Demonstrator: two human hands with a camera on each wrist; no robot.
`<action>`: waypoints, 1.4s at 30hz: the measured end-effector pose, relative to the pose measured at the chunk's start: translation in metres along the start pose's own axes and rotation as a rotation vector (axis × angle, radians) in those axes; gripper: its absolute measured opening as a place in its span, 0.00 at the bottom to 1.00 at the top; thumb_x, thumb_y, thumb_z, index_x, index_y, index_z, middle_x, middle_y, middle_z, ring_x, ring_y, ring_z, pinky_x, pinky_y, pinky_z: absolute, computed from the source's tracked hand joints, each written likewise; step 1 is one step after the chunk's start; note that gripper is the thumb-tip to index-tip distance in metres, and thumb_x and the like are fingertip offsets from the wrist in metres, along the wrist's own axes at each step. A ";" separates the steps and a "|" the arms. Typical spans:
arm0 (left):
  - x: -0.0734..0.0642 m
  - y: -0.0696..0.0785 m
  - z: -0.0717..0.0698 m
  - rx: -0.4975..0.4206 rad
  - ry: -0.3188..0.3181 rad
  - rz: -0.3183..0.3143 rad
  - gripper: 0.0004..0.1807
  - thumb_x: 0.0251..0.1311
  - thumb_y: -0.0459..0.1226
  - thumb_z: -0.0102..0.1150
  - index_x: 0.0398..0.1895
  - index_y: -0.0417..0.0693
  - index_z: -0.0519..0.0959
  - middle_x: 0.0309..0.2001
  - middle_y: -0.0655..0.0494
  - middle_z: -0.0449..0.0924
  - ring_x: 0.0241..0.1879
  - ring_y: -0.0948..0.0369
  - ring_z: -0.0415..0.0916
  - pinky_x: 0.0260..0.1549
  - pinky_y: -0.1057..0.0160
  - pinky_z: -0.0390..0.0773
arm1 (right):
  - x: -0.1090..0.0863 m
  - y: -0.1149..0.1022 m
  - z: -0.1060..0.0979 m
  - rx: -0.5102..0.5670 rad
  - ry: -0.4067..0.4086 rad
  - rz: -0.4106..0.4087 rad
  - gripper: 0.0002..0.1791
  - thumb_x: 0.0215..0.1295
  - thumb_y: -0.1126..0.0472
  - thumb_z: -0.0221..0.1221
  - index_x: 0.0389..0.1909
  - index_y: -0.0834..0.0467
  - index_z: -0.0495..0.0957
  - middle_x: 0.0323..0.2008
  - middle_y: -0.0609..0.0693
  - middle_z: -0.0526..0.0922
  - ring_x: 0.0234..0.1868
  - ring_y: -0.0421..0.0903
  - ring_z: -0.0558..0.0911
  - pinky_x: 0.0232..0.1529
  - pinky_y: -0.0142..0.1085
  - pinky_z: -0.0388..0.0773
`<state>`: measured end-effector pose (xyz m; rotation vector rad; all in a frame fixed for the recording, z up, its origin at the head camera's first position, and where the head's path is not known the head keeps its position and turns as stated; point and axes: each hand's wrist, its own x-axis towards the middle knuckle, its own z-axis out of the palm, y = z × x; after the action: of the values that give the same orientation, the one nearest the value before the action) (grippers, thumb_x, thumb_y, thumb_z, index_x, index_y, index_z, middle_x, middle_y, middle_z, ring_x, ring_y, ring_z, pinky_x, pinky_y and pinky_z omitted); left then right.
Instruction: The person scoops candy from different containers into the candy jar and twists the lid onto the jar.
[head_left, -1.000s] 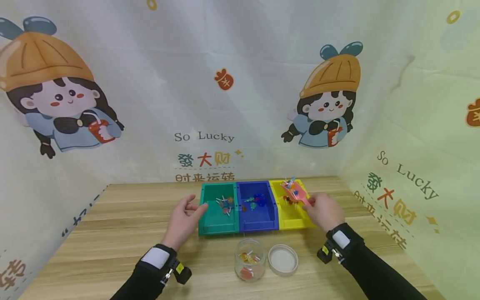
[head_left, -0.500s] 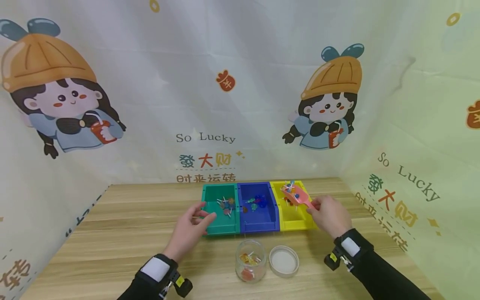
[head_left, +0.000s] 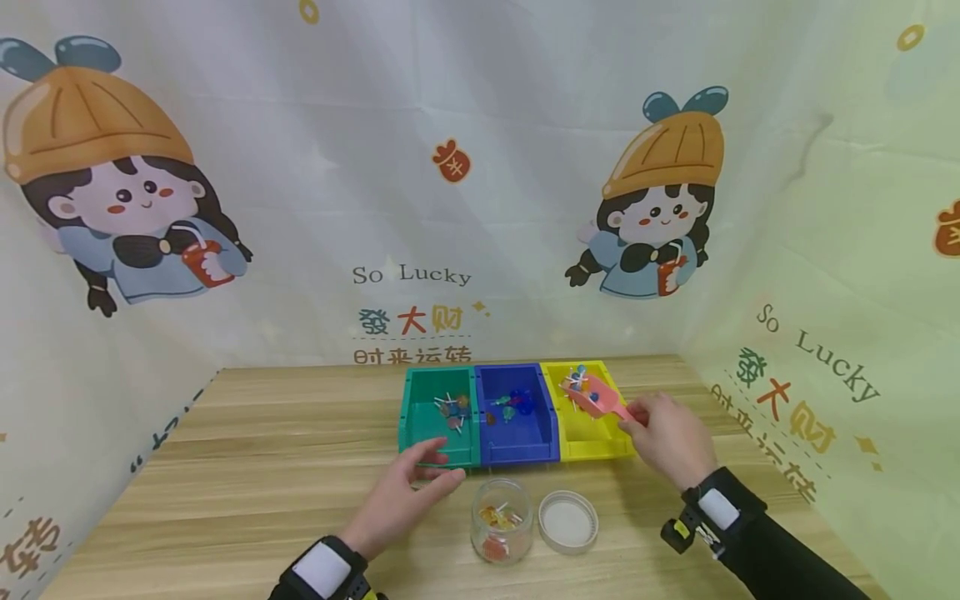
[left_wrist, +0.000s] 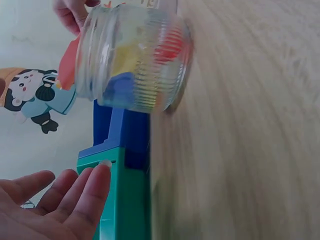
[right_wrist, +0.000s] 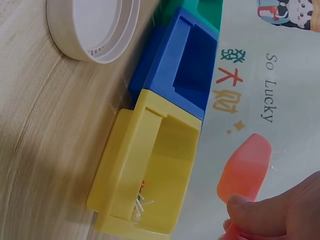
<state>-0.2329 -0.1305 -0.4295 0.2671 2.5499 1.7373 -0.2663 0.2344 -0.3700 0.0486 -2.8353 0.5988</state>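
Observation:
My right hand (head_left: 671,437) grips the handle of a pink scoop (head_left: 600,398) above the yellow bin (head_left: 592,446). Small coloured pieces with white sticks (head_left: 577,379) lie in the scoop's front. In the right wrist view, the thumb presses on the base of the scoop (right_wrist: 245,167). My left hand (head_left: 397,504) holds nothing; its fingers are spread near the front edge of the green bin (head_left: 438,454). To its right stands an open glass jar (head_left: 501,542) with yellow and red pieces at the bottom. The left wrist view shows the fingers apart from the jar (left_wrist: 135,60).
A white round lid (head_left: 568,522) lies beside the jar on the wooden table (head_left: 247,483). Between the green and yellow bins sits a blue bin (head_left: 521,446); all three contain small pieces. A printed curtain (head_left: 517,233) rises behind the table.
My left hand has moved from beside the green bin rightward and toward me, closer to the jar. My right hand has shifted slightly right and toward me, still holding the loaded scoop.

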 end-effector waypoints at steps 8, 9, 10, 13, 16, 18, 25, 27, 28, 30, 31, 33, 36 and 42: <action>-0.005 -0.005 0.010 -0.003 -0.144 0.019 0.46 0.70 0.50 0.74 0.83 0.38 0.65 0.73 0.35 0.75 0.72 0.37 0.75 0.66 0.38 0.83 | -0.011 -0.001 -0.005 -0.003 0.037 -0.060 0.14 0.73 0.59 0.71 0.50 0.66 0.88 0.42 0.59 0.86 0.34 0.50 0.79 0.34 0.42 0.79; -0.006 -0.006 0.011 -0.007 -0.161 0.019 0.47 0.70 0.50 0.74 0.83 0.38 0.64 0.73 0.34 0.74 0.73 0.36 0.75 0.66 0.38 0.83 | -0.012 -0.002 -0.006 -0.002 0.036 -0.066 0.14 0.73 0.59 0.71 0.50 0.65 0.88 0.42 0.59 0.86 0.34 0.50 0.79 0.34 0.41 0.79; -0.006 -0.006 0.012 -0.015 -0.180 0.019 0.48 0.69 0.49 0.75 0.84 0.38 0.63 0.74 0.34 0.73 0.74 0.35 0.73 0.67 0.37 0.82 | -0.013 -0.003 -0.007 0.001 0.035 -0.072 0.14 0.73 0.59 0.71 0.50 0.65 0.88 0.41 0.58 0.86 0.34 0.49 0.79 0.33 0.40 0.78; -0.006 -0.008 0.017 -0.020 -0.225 0.017 0.51 0.67 0.49 0.77 0.85 0.39 0.62 0.75 0.34 0.72 0.75 0.34 0.71 0.69 0.37 0.80 | -0.018 -0.006 -0.010 0.006 0.037 -0.090 0.13 0.73 0.59 0.72 0.49 0.64 0.88 0.40 0.56 0.85 0.33 0.48 0.78 0.32 0.38 0.76; -0.007 -0.009 0.021 -0.016 -0.256 0.012 0.53 0.64 0.48 0.80 0.85 0.40 0.62 0.75 0.37 0.71 0.76 0.34 0.70 0.70 0.36 0.79 | -0.023 -0.009 -0.013 0.015 0.043 -0.112 0.12 0.72 0.60 0.72 0.48 0.64 0.89 0.39 0.56 0.85 0.32 0.48 0.77 0.31 0.37 0.74; -0.007 -0.010 0.025 -0.017 -0.270 0.002 0.54 0.62 0.48 0.82 0.85 0.41 0.62 0.76 0.38 0.71 0.76 0.36 0.70 0.71 0.37 0.79 | -0.026 -0.011 -0.015 0.020 0.047 -0.124 0.11 0.72 0.60 0.72 0.48 0.63 0.89 0.39 0.55 0.84 0.32 0.47 0.77 0.31 0.37 0.74; -0.004 -0.011 0.036 0.002 -0.287 -0.017 0.57 0.56 0.48 0.86 0.85 0.42 0.63 0.78 0.37 0.70 0.76 0.36 0.70 0.73 0.38 0.78 | -0.040 -0.019 -0.021 0.031 0.042 -0.162 0.10 0.70 0.60 0.74 0.46 0.60 0.90 0.37 0.51 0.83 0.31 0.45 0.75 0.31 0.36 0.71; -0.003 -0.012 0.037 0.001 -0.293 -0.021 0.57 0.57 0.47 0.86 0.84 0.42 0.63 0.79 0.36 0.69 0.76 0.36 0.70 0.73 0.38 0.77 | -0.044 -0.020 -0.022 0.037 0.036 -0.171 0.09 0.69 0.59 0.74 0.45 0.58 0.90 0.36 0.50 0.83 0.31 0.45 0.75 0.31 0.36 0.71; -0.003 -0.012 0.038 -0.002 -0.297 -0.023 0.56 0.57 0.47 0.86 0.84 0.41 0.64 0.79 0.36 0.68 0.76 0.36 0.71 0.73 0.37 0.77 | -0.046 -0.021 -0.022 0.038 0.031 -0.173 0.08 0.69 0.59 0.74 0.45 0.58 0.90 0.36 0.50 0.82 0.30 0.44 0.74 0.30 0.36 0.70; -0.002 -0.012 0.040 -0.002 -0.300 -0.037 0.55 0.58 0.47 0.85 0.84 0.42 0.65 0.80 0.36 0.68 0.76 0.36 0.71 0.73 0.37 0.77 | -0.049 -0.023 -0.023 0.033 0.022 -0.177 0.09 0.69 0.58 0.75 0.45 0.58 0.90 0.36 0.48 0.82 0.31 0.44 0.74 0.30 0.35 0.70; -0.002 -0.013 0.040 -0.001 -0.300 -0.040 0.54 0.58 0.47 0.85 0.83 0.42 0.65 0.80 0.37 0.69 0.76 0.37 0.72 0.73 0.36 0.77 | -0.050 -0.024 -0.023 0.031 0.019 -0.180 0.09 0.69 0.58 0.75 0.45 0.58 0.90 0.36 0.48 0.82 0.30 0.43 0.74 0.30 0.35 0.70; -0.002 -0.013 0.041 0.006 -0.295 -0.042 0.52 0.58 0.46 0.85 0.82 0.42 0.67 0.78 0.38 0.71 0.74 0.38 0.73 0.73 0.36 0.77 | -0.054 -0.025 -0.024 0.026 0.015 -0.182 0.09 0.68 0.59 0.75 0.45 0.57 0.90 0.35 0.47 0.81 0.30 0.42 0.74 0.29 0.33 0.70; -0.002 -0.013 0.042 0.021 -0.286 -0.032 0.49 0.59 0.46 0.84 0.80 0.41 0.70 0.75 0.40 0.75 0.71 0.41 0.76 0.72 0.35 0.77 | -0.058 -0.026 -0.024 0.022 0.012 -0.188 0.09 0.68 0.58 0.76 0.44 0.57 0.90 0.35 0.46 0.81 0.30 0.41 0.75 0.30 0.32 0.71; -0.002 -0.011 0.042 0.039 -0.293 -0.034 0.46 0.61 0.46 0.83 0.78 0.42 0.72 0.72 0.43 0.77 0.69 0.44 0.78 0.71 0.36 0.78 | -0.063 -0.029 -0.025 0.019 -0.007 -0.194 0.10 0.68 0.55 0.76 0.44 0.55 0.89 0.36 0.45 0.82 0.31 0.41 0.75 0.32 0.33 0.73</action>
<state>-0.2265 -0.0964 -0.4554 0.4408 2.3649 1.5098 -0.1974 0.2166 -0.3521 0.3252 -2.7876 0.5836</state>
